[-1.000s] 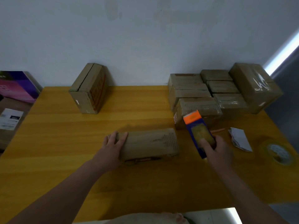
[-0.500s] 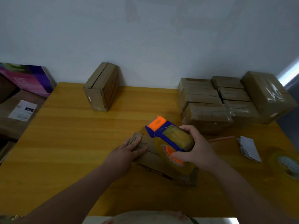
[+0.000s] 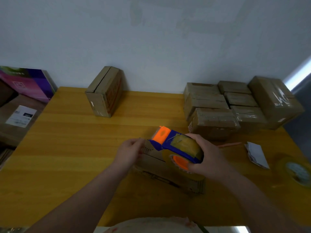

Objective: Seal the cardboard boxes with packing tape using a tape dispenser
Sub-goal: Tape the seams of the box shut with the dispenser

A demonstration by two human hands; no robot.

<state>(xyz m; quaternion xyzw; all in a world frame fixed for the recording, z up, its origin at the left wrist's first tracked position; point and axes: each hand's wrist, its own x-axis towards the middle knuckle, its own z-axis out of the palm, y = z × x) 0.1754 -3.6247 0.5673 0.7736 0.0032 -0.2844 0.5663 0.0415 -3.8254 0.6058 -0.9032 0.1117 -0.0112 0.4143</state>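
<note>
Right hand (image 3: 207, 157) grips tape dispenser (image 3: 178, 147) | left hand (image 3: 130, 153) curled at cardboard box (image 3: 168, 175) end, grip unclear

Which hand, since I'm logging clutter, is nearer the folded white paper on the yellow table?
Right. The right hand, gripping the blue-and-orange tape dispenser, sits left of the paper; the left hand lies farther left.

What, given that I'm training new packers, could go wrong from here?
1. The left hand sits right beside the orange front of the blue-and-orange plastic tape dispenser held by the right hand; a cutter there could nick fingers.
2. The flat brown cardboard box lies skewed on the yellow wooden table, touched at one end only; the pull may swing it and lay tape crooked.
</note>
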